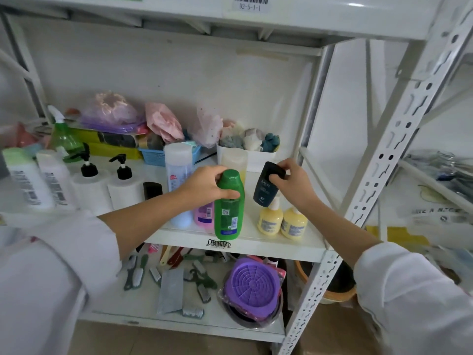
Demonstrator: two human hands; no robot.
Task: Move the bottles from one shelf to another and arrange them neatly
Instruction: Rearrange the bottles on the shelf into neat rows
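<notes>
Gripping one bottle per hand: left hand (204,184) wraps the green bottle (228,206) near its cap, base at the shelf (256,245) front edge; right hand (294,181) pinches the dark bottle (267,185) aloft, tilted, above the yellow bottles (281,221), probably for placing.

- A stockroom: white slotted-steel shelving (399,139) carries a barcode label (250,2) reading 02-5-1-1.
- Below that label, toiletry bottles (229,206), brushes (138,274) and bagged goods (112,114) crowd the shelves.

A single head-worn wide-angle view looks forward and slightly down, close to the white metal shelf (238,245) at frame centre; both forearms enter from the lower corners.
</notes>
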